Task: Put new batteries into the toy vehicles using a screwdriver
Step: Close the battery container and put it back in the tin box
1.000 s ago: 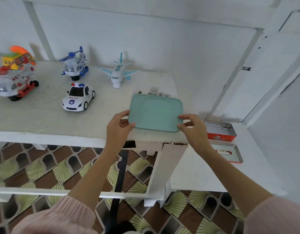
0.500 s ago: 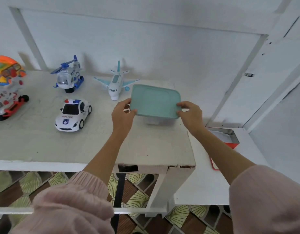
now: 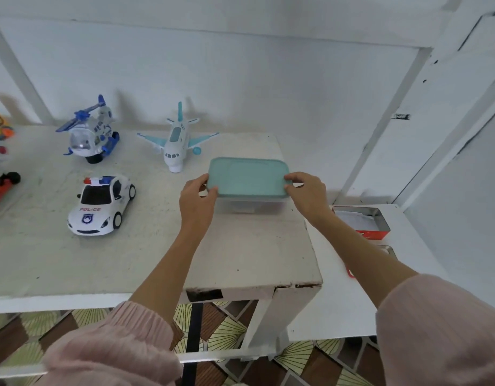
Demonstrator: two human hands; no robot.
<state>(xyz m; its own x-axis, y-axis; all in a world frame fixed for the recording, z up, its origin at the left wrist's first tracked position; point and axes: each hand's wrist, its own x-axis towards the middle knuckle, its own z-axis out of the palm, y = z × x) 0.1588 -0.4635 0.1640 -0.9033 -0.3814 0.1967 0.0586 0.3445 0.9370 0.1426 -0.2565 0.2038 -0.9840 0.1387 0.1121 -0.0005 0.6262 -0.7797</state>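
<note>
From the head view, a lidded box is seen on the table, right of the plane. Its short ends are gripped by the left hand and right hand; its long axis runs between them.

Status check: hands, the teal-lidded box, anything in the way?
Left hand and right hand grip teal lid ends. Clear box on table. Toy plane close behind-left.

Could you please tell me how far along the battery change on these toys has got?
Barely started. Both hands, left and right, grip the teal lid of a clear box. The police car, helicopter and plane stand untouched; no screwdriver or batteries show.
</note>
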